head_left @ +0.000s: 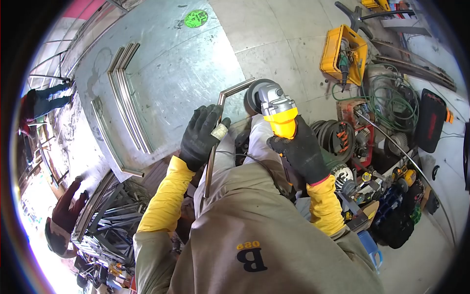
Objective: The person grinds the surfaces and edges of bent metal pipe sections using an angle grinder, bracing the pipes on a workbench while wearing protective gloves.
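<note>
My right hand [304,154], in a black glove, is wrapped around the yellow body of an angle grinder [278,105]. The grinder's dark round disc [254,95] is right at the end of a bent metal tube [209,169]. Gripping that shiny tube below its bend is my left hand [199,139], also gloved, with pale tape around the thumb. The tube's lower end reaches down in front of my apron [254,215]. Several similar bent tubes [128,105] lie side by side on the metal sheet [181,63], and a single one [108,139] rests nearer the sheet's left edge.
At the right stand a yellow crate [325,61] holding a power tool, a coiled green hose [391,105] and a heap of tools. Metal scraps [110,210] are piled at lower left. Two other people [46,100] [63,220] are at the far left.
</note>
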A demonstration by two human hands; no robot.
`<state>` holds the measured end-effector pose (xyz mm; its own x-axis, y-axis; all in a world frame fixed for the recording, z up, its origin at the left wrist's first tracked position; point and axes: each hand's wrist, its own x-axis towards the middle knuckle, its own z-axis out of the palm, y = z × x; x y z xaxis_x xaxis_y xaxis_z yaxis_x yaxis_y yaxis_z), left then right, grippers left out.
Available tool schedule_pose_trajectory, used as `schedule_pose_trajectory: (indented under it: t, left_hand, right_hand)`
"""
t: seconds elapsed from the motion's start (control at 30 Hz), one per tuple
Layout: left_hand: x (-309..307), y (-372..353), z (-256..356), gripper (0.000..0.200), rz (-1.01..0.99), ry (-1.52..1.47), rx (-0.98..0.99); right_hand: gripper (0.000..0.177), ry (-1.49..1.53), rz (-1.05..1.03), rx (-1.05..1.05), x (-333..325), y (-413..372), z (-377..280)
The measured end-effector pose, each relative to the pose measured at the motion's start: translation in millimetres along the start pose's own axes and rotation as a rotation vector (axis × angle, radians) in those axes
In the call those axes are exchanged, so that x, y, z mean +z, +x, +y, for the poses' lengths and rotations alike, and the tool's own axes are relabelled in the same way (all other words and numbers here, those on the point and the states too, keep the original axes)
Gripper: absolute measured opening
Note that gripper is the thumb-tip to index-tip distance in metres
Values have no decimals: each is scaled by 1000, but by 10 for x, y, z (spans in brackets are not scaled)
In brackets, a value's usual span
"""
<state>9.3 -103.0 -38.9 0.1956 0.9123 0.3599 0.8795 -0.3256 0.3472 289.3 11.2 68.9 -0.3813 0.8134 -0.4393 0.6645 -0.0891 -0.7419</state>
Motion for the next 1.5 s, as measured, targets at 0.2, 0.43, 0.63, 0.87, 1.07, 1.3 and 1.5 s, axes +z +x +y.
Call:
schedule_pose_trajectory:
  t: [0.2,0.43,0.63,0.87,1.07,1.3,1.5]
  left_hand:
    - [-8,-9,9,39,-7,-27,-20]
    - [8,21,25,39,1,-59,-11]
    - [-11,9,-2,40,9,-126,-20]
    - [-22,23,-4,41,-6,-145,-12]
    - [36,44,10,33,19,-143,-69]
    - [85,3,-17,28,35,-159,-97]
    - [-17,92,13,25,42,-156,-59]
  right_hand:
    - [56,-6,-92,16,-77,105,-72]
    - [54,0,-144,138,-173,141,-233]
    - [55,-177,-165,62,-210,33,-227]
    - [58,-97,-121,98,-229,142,-266]
    - [56,-46,-149,120,-237,171,-66]
    - [57,-45,-130,23,-233,73,-63]
    - [59,39,-130,32,-224,211,-104]
